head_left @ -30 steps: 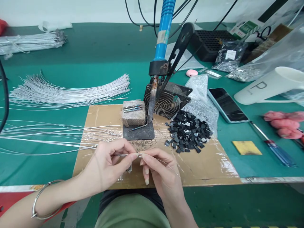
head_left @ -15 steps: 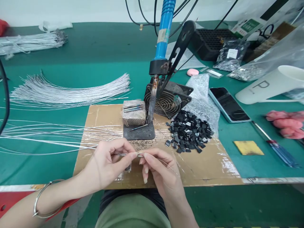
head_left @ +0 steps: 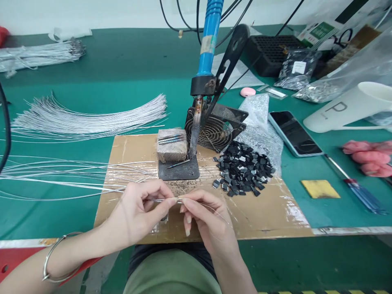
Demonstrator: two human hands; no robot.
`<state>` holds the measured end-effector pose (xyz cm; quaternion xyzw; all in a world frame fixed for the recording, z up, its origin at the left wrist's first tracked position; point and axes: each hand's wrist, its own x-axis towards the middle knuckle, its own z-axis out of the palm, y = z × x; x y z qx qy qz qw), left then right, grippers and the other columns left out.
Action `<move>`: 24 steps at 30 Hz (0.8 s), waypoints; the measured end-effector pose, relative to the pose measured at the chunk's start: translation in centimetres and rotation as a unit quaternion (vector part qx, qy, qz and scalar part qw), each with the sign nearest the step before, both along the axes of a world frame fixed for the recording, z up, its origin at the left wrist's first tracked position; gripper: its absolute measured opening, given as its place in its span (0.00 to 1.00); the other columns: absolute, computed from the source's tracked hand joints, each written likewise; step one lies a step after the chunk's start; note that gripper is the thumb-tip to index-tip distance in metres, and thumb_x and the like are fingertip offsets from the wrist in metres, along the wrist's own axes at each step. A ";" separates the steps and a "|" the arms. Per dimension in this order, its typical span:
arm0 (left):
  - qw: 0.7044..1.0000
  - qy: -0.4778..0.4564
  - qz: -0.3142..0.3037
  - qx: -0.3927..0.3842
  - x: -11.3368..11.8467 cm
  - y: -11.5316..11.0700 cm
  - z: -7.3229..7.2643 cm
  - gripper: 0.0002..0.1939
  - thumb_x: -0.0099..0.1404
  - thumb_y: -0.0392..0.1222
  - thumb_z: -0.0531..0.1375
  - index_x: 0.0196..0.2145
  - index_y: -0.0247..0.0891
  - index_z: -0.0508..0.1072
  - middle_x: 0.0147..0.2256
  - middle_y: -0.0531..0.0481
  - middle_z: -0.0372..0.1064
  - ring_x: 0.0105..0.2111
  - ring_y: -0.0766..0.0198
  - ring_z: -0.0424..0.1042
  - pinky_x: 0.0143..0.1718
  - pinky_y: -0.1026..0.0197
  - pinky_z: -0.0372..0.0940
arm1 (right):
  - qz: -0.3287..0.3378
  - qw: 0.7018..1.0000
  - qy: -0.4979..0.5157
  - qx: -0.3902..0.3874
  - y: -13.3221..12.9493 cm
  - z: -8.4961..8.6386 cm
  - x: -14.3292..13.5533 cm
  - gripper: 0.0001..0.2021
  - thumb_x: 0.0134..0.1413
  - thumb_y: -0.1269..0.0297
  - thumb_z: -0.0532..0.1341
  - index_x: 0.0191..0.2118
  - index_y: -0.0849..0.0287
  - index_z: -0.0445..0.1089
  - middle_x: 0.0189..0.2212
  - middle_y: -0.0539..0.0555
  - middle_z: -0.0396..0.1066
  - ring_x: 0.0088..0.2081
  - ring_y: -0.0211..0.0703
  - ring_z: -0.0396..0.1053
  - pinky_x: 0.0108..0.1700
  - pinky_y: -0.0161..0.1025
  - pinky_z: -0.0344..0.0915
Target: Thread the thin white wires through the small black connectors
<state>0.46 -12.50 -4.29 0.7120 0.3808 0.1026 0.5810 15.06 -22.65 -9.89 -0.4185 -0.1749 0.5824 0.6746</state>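
Head view: we look down on a green worktop (head_left: 128, 77), with cardboard (head_left: 263, 214) lying along its near edge.
Soldering iron (head_left: 208, 47): it stands beyond our hands, blue handle up, lower end by a black base plate (head_left: 181, 173), and blocks part of our sight of the fan (head_left: 218, 130).
Block (head_left: 172, 152): just left of the iron's lower end, a few thin rods (head_left: 170, 139) on top.
Black pieces (head_left: 245, 169): heaped on the cardboard, against the crinkled plastic (head_left: 260, 118).
Right side: a phone (head_left: 295, 134), white cup (head_left: 352, 108), yellow pad (head_left: 320, 189) and screwdriver (head_left: 364, 196), well apart from our hands.
Left side: a fanned wire bundle (head_left: 92, 119), with loose wires (head_left: 70, 177) nearer us.
Held wire (head_left: 180, 200): between our hands, above the cardboard's near part (our fingers cover much of it, so we cannot count strands).
Left hand (head_left: 137, 214): fingers pinching the held wire.
Right hand (head_left: 212, 222): fingers pinching it too, just beside the left.
Long axis: nearly level, left to right, at the pinch; rightward, a thin strand slopes down over our right hand.
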 end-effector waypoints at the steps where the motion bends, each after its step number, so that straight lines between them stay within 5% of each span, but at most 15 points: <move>1: 1.000 -0.001 -0.002 -0.002 0.0 0.0 0.0 0.13 0.69 0.46 0.59 0.32 0.34 0.74 0.25 0.51 0.68 0.24 0.68 0.59 0.24 0.65 0.52 | 0.003 1.000 0.000 -0.001 0.0 0.0 0.1 0.06 0.54 0.60 0.72 0.31 0.56 0.83 0.23 0.50 0.75 0.18 0.33 0.69 0.19 0.30 0.69; 9: 1.000 0.001 -0.007 -0.004 0.1 0.0 0.2 0.13 0.69 0.46 0.59 0.31 0.34 0.74 0.23 0.53 0.65 0.23 0.69 0.55 0.22 0.65 0.49 | 0.011 1.000 -0.007 0.007 0.0 0.0 0.2 0.06 0.55 0.61 0.72 0.32 0.57 0.83 0.23 0.49 0.76 0.18 0.33 0.69 0.20 0.29 0.70; 24: 0.998 -0.025 0.042 0.041 0.2 -0.5 -0.5 0.12 0.69 0.45 0.61 0.32 0.35 0.77 0.26 0.49 0.72 0.25 0.66 0.65 0.23 0.66 0.55 | -0.075 0.997 0.024 0.007 0.5 0.3 -1.3 0.04 0.51 0.62 0.73 0.31 0.56 0.84 0.22 0.50 0.75 0.17 0.32 0.67 0.17 0.28 0.68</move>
